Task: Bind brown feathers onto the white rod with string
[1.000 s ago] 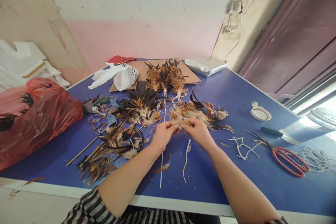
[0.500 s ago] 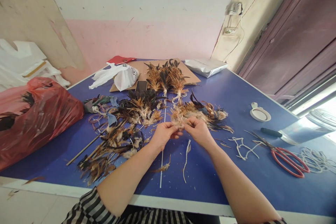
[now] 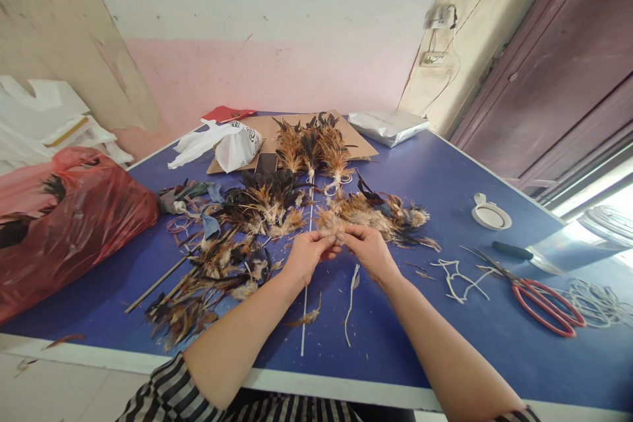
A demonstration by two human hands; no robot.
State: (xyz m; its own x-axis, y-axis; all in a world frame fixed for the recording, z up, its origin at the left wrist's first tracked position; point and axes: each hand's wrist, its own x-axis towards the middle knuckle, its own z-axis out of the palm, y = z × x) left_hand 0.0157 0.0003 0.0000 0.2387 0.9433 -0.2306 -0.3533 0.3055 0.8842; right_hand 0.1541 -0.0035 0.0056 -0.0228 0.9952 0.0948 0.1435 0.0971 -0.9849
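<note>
Both of my hands meet over the middle of the blue table. My left hand pinches the base of a small bunch of pale brown feathers. From the other side, my right hand pinches the same base, thumb and fingertips closed on it. The fingers hide the quill ends. Right behind my right hand lies a pile of tan and black feathers. To the left are a dark feather pile and loose feathers. A white string lies below my hands.
Tied feather bunches rest on cardboard at the back. On the right are red-handled scissors, cut string, a tape roll and a clear jar. A red plastic bag sits at the left edge.
My right hand has shifted slightly left and its fingertips are closer to my left hand's. The feather bunch has tilted a little to the left.
</note>
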